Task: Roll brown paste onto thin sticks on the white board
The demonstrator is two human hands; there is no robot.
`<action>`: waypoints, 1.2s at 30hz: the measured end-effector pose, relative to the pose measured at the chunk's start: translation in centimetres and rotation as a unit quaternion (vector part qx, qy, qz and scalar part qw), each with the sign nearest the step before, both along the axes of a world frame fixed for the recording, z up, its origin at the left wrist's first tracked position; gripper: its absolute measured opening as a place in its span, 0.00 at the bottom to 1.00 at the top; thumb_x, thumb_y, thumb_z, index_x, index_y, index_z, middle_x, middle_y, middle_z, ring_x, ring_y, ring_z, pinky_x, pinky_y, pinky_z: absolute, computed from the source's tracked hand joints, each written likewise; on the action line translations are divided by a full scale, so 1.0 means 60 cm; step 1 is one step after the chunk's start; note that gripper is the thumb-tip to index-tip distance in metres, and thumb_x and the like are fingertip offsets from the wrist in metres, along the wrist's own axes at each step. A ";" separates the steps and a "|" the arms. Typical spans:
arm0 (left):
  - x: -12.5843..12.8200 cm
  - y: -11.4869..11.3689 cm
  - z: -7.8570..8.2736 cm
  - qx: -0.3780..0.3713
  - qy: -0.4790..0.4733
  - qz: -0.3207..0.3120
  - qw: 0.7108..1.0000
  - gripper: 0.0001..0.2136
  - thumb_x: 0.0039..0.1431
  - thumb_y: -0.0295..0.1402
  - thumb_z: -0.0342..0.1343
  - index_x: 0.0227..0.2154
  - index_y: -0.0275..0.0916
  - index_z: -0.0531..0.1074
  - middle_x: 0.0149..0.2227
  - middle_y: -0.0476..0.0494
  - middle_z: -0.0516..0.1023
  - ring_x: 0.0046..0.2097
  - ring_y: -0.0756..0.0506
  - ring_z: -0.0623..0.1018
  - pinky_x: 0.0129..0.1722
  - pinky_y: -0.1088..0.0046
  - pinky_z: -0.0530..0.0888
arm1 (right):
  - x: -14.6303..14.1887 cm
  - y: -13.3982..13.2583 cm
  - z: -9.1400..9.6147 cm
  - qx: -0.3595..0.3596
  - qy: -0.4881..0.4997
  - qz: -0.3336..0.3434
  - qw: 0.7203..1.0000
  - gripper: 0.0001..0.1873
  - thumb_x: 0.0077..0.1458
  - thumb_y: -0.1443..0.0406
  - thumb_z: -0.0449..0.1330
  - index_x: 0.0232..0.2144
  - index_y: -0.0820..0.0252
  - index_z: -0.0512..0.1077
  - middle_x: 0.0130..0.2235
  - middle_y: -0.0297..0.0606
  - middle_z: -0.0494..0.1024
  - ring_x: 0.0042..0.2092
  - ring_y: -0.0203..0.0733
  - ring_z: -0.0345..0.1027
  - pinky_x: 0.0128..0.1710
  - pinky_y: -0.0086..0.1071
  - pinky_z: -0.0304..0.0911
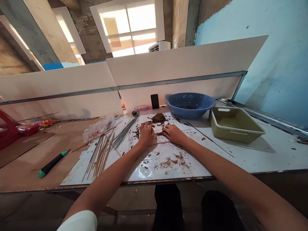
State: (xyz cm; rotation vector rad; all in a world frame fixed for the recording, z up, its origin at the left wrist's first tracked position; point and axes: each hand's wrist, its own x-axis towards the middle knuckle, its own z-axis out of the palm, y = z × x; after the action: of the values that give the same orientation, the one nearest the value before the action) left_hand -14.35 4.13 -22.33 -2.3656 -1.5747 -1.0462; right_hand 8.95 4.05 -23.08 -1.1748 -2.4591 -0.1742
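Head view: two hands at a brown strip (158,133), mid-board.
The right hand (175,133) touches the strip, the left hand (146,132) curls just beside it; I cannot tell whether either grips. A brown lump (158,117) sits beyond. Sticks (99,157) hem the left forearm; room remains between the right forearm and green tub (223,131). The white board's (250,157) front edge passes beneath both forearms; print on the bottle (141,107) is illegible.
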 end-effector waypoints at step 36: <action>0.004 0.005 -0.010 -0.003 -0.022 -0.008 1.000 0.11 0.67 0.23 0.55 0.41 0.43 0.82 0.53 0.34 0.80 0.61 0.31 0.73 0.65 0.46 0.72 | -0.018 -0.003 0.003 -0.006 -0.017 0.094 0.995 0.12 0.73 0.61 0.65 0.48 0.57 0.88 0.67 0.53 0.82 0.71 0.65 0.70 0.71 0.60 0.66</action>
State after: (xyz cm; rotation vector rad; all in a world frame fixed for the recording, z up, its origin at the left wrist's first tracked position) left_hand -14.08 4.45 -22.93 -2.3802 -1.5778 -1.1059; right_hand 7.84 3.90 -22.91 -0.9453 -2.5869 -0.1261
